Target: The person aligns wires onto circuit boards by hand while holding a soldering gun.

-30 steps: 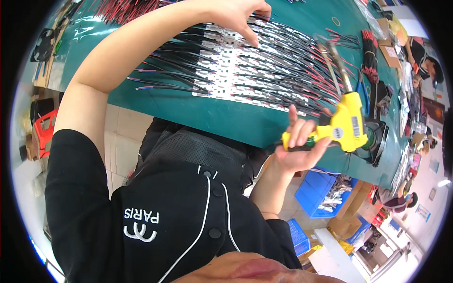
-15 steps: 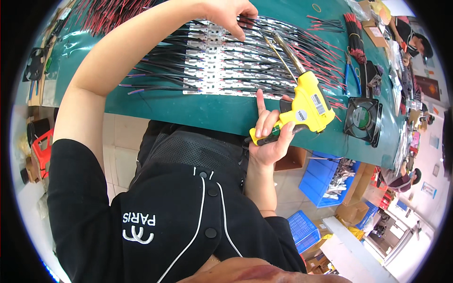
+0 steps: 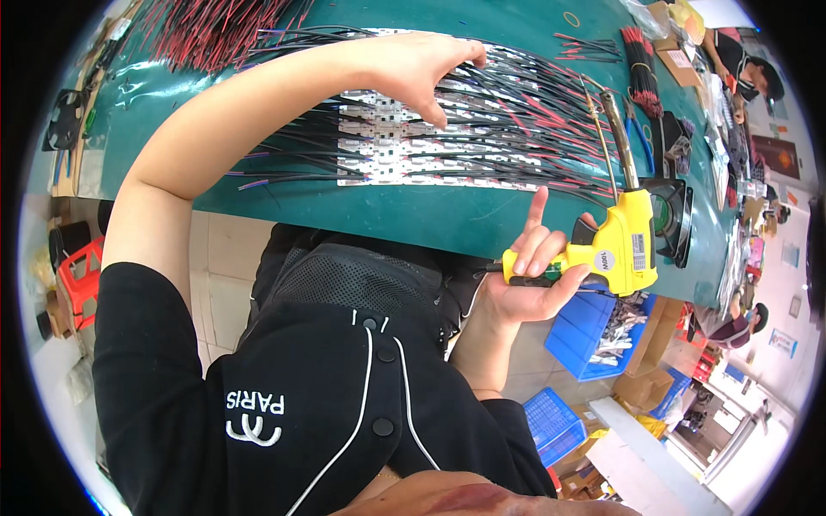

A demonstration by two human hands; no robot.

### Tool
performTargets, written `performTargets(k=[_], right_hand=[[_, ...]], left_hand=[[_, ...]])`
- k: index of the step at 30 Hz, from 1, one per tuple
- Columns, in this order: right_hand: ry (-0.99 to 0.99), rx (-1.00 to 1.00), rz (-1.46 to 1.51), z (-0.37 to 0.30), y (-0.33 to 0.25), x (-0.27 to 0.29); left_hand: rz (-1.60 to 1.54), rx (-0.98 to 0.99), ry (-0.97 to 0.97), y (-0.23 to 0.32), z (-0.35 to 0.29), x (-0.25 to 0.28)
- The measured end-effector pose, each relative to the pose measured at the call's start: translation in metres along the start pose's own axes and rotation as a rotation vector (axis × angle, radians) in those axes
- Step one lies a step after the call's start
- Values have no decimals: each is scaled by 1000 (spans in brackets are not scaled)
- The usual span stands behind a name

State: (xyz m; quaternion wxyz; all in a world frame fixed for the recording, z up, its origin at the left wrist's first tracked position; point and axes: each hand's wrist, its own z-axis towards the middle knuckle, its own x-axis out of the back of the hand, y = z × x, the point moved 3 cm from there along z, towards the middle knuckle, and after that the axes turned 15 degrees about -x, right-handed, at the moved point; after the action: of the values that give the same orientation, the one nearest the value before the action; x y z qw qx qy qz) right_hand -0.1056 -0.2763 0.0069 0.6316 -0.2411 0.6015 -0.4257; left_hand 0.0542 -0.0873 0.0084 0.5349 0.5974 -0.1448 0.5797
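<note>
1. Beneath the left hand (image 3: pixel 417 76) and to its near side lies a panel of white boards (image 3: pixel 379 163), flat on the green table mat (image 3: pixel 361 211), with dark wires (image 3: pixel 495 129) running out to both sides.
2. The left thumb and fingers stand apart, spread over the panel's far part; whether the fingertips press on a wire, I cannot tell.
3. The right hand (image 3: pixel 521 291) is wrapped round the handle of a yellow soldering gun (image 3: pixel 632 245), one finger lifted off. The two hands are well apart.
4. Beyond the right hand, the gun's metal tip (image 3: pixel 618 142) points away from the person, beside the red wire ends (image 3: pixel 551 110) — off to the right of the white boards.
5. Farther right of that hand are blue-handled pliers (image 3: pixel 647 148) and a black fan (image 3: pixel 680 219), the latter partly behind the gun.
6. As I judge it, this is a moment between touches of the tip, the left hand placed among the wires. A next touch would call for lining the tip up with one joint — clear of the left fingers and neighbouring wires.
</note>
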Motion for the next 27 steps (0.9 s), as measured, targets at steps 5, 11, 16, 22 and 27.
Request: performTargets(k=[5, 11, 16, 22, 27], right_hand=[[26, 2, -22, -3, -4, 3], [48, -4, -28, -7, -7, 4], [81, -1, -1, -11, -12, 15], [91, -3, 16, -14, -14, 23], [87, -16, 11, -15, -13, 27]], left_hand=[[-30, 199, -125, 15, 9, 5], [212, 210, 135, 14, 9, -4], [-180, 266, 530, 40, 8, 47], [72, 341, 679, -26, -78, 48], [-32, 490, 831, -51, -130, 52]])
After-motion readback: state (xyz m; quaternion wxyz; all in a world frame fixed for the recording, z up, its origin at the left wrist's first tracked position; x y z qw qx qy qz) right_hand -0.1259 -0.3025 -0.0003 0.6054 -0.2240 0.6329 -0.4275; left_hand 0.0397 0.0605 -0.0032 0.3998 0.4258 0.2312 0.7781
